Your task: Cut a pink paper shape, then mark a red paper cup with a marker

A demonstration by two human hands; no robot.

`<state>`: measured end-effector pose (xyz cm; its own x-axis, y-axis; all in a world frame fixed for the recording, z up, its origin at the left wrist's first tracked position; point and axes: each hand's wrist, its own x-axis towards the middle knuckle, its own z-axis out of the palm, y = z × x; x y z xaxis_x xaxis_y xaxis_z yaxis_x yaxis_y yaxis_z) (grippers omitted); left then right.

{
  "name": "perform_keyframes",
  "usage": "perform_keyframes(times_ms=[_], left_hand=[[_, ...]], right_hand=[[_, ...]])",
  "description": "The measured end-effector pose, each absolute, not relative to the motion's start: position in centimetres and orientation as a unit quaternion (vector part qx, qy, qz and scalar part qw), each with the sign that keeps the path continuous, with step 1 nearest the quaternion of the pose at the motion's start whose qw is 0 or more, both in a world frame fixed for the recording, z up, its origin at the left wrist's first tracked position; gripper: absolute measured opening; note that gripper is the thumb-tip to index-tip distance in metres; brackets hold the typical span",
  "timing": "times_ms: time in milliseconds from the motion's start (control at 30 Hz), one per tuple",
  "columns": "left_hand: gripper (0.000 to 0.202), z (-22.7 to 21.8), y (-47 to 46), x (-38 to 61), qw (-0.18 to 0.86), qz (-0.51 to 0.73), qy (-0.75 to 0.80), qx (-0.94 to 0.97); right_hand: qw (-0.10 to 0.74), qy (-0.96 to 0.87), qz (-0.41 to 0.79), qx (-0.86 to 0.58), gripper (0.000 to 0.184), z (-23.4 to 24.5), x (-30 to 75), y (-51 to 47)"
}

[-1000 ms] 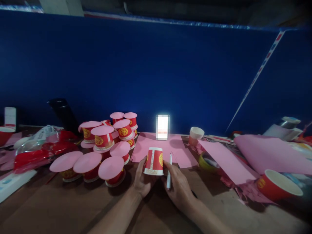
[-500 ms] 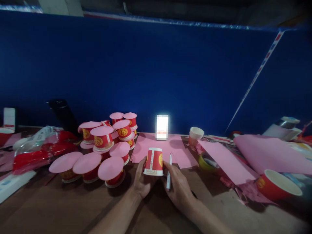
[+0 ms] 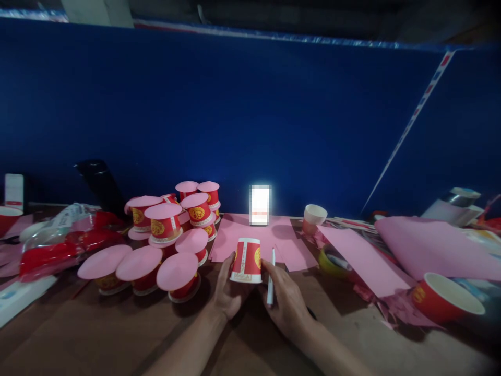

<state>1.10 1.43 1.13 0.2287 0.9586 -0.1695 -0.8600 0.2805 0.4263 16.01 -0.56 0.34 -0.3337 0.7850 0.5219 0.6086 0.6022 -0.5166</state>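
Note:
Between my two hands is a red paper cup [image 3: 246,261] with gold print and a white label strip, turned upside down. My left hand [image 3: 228,290] grips its left side. My right hand [image 3: 287,297] holds its right side and also has a white pen [image 3: 271,282] tucked between the fingers, tip upward. Behind the cup lie sheets of pink paper [image 3: 230,230] on the brown table. To the left stand several red cups topped with pink paper cones, such as a coned cup [image 3: 163,219] stacked on others and a nearer coned cup [image 3: 178,274].
A lit phone [image 3: 260,204] leans on the blue wall [image 3: 250,115]. At right are a red cup [image 3: 446,297], cut pink paper [image 3: 368,258], a pale cup [image 3: 315,216] and a yellow-green bowl [image 3: 332,261]. Red plastic bags [image 3: 70,240] and a white box [image 3: 25,295] lie at far left.

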Motion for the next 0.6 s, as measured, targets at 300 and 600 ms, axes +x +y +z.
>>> perform_keyframes(times_ms=[300,600], left_hand=[[0.025,1.16,1.4,1.15,0.774,0.588,0.203,0.115],[0.027,1.04,1.38,1.12,0.771,0.594,0.197,0.119]], right_hand=[[0.386,-0.808,0.118,-0.429,0.053,-0.06,16.0,-0.36],[0.379,-0.812,0.118,-0.429,0.054,0.01,16.0,-0.51]])
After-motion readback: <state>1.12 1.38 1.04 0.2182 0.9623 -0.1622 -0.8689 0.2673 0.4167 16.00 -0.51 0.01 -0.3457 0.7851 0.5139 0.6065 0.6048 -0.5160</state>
